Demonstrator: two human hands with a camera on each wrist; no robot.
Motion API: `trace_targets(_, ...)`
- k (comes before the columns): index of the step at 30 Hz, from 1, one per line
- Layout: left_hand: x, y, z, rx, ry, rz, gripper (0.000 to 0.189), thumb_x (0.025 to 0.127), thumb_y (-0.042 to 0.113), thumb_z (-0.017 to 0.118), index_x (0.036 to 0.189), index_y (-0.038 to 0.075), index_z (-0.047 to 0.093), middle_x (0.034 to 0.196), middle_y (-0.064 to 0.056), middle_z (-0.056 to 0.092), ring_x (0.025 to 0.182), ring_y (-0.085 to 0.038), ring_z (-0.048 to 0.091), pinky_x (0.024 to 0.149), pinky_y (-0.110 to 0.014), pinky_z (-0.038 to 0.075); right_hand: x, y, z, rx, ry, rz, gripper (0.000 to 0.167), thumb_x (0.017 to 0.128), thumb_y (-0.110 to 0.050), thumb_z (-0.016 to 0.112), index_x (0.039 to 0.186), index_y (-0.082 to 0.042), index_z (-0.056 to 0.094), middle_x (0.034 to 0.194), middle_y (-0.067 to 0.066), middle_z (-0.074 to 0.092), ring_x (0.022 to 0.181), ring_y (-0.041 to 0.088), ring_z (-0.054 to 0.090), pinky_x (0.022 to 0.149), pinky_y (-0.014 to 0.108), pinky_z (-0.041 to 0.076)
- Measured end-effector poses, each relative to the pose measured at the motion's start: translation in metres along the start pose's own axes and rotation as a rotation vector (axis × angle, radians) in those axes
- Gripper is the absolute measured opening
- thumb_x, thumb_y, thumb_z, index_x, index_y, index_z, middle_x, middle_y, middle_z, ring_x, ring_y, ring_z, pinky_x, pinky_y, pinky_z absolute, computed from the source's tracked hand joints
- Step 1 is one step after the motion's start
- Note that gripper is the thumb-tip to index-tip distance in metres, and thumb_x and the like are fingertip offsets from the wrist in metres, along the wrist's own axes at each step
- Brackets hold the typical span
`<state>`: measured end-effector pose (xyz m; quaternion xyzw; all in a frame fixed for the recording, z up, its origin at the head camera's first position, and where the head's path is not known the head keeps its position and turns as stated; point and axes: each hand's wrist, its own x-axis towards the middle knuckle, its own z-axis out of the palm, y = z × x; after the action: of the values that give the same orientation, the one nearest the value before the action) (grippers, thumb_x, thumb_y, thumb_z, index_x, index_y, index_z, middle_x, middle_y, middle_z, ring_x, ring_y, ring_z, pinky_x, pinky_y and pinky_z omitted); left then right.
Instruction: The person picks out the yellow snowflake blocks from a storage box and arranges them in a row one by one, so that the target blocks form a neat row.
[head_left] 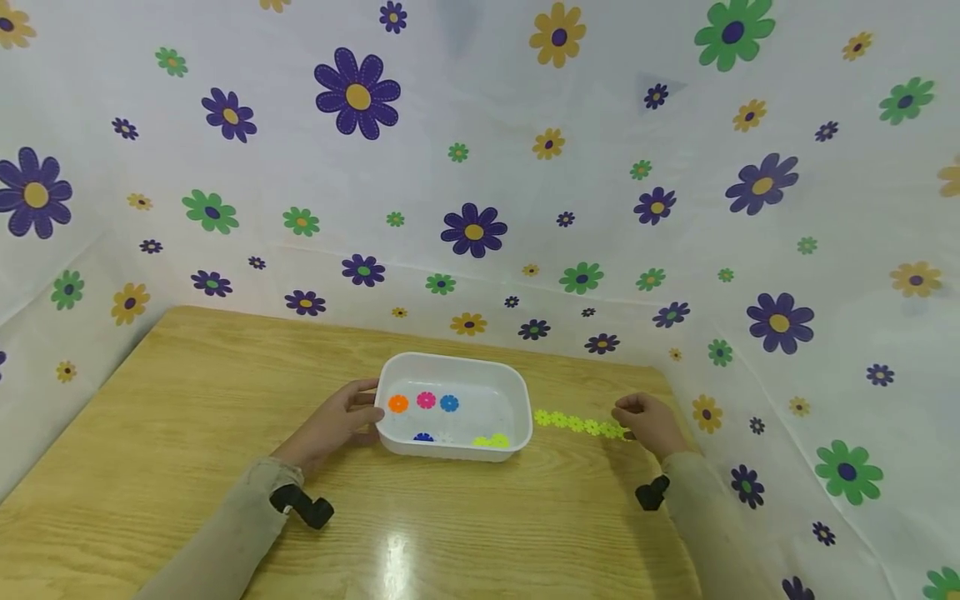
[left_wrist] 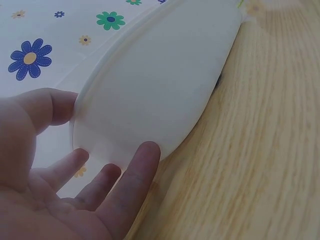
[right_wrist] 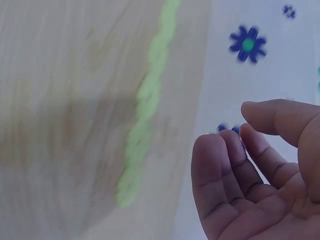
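In the head view my left hand point(head_left: 333, 425) is at the left end of a white plastic basin point(head_left: 453, 362). It holds that end, the thumb at the rim and the other fingers against the outer wall, as the left wrist view shows. To the right of the basin, a chain of yellow-green snowflake discs point(head_left: 574, 423) lies along the table. My right hand point(head_left: 651, 423) is over the chain's right end, fingers loosely bent. The right wrist view shows nothing between its thumb and fingertips, with the chain point(right_wrist: 148, 97) beside them.
Inside the basin lie an orange disc point(head_left: 398, 404), a pink disc point(head_left: 426, 400), a blue disc point(head_left: 449, 403), a dark blue disc point(head_left: 423, 437) and yellow-green discs point(head_left: 498, 439). The wooden table point(head_left: 450, 517) meets a flower-print sheet point(head_left: 420, 179) behind and on the right.
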<state>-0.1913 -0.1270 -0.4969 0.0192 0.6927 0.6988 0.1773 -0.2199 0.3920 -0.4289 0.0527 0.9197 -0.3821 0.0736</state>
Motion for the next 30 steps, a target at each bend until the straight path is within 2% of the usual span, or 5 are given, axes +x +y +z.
trace_targets(5, -0.001, 0.0, 0.0, 0.005, 0.003, 0.002, 0.066, 0.102, 0.019, 0.065, 0.16, 0.011, 0.032, 0.155, -0.023, 0.043, 0.123, -0.035, 0.06, 0.097, -0.045, 0.06, -0.003, -0.038, 0.017, 0.008, -0.043, -0.068, 0.032, 0.103, -0.021, 0.064, 0.126, 0.002, 0.061, 0.118, 0.017, 0.066, 0.113, 0.041, 0.064, 0.091, 0.049, 0.061)
trace_targets(11, -0.002, 0.002, 0.0, 0.006, -0.003, 0.002, 0.066, 0.103, 0.019, 0.064, 0.16, 0.012, 0.032, 0.155, -0.023, 0.042, 0.126, -0.037, 0.059, 0.097, -0.046, 0.059, -0.008, -0.072, 0.042, 0.033, -0.121, -0.142, 0.033, 0.102, -0.019, 0.066, 0.126, 0.003, 0.062, 0.121, 0.017, 0.068, 0.113, 0.039, 0.065, 0.093, 0.052, 0.06)
trace_targets(17, -0.001, 0.003, 0.0, -0.002, -0.002, -0.004, 0.066, 0.102, 0.02, 0.064, 0.16, 0.013, 0.033, 0.156, -0.023, 0.042, 0.128, -0.038, 0.058, 0.097, -0.047, 0.059, -0.007, -0.09, 0.068, 0.069, -0.153, -0.164, 0.03, 0.1, -0.017, 0.07, 0.123, 0.002, 0.065, 0.114, 0.013, 0.07, 0.108, 0.039, 0.067, 0.092, 0.053, 0.06)
trace_targets(24, -0.001, 0.0, 0.001, -0.005, -0.004, 0.003, 0.067, 0.102, 0.02, 0.065, 0.16, 0.012, 0.033, 0.155, -0.023, 0.042, 0.125, -0.036, 0.06, 0.096, -0.046, 0.06, -0.01, -0.107, 0.09, 0.084, -0.184, -0.178, 0.026, 0.098, -0.017, 0.072, 0.119, -0.002, 0.068, 0.107, 0.008, 0.071, 0.091, 0.022, 0.068, 0.089, 0.051, 0.061)
trace_targets(30, -0.002, 0.0, 0.001, 0.0, 0.002, 0.005, 0.068, 0.102, 0.023, 0.066, 0.16, 0.012, 0.032, 0.156, -0.023, 0.042, 0.125, -0.035, 0.06, 0.097, -0.046, 0.059, -0.013, -0.121, 0.104, 0.072, -0.222, -0.196, 0.025, 0.096, -0.017, 0.075, 0.116, -0.004, 0.069, 0.103, 0.006, 0.071, 0.088, 0.017, 0.067, 0.084, 0.039, 0.063)
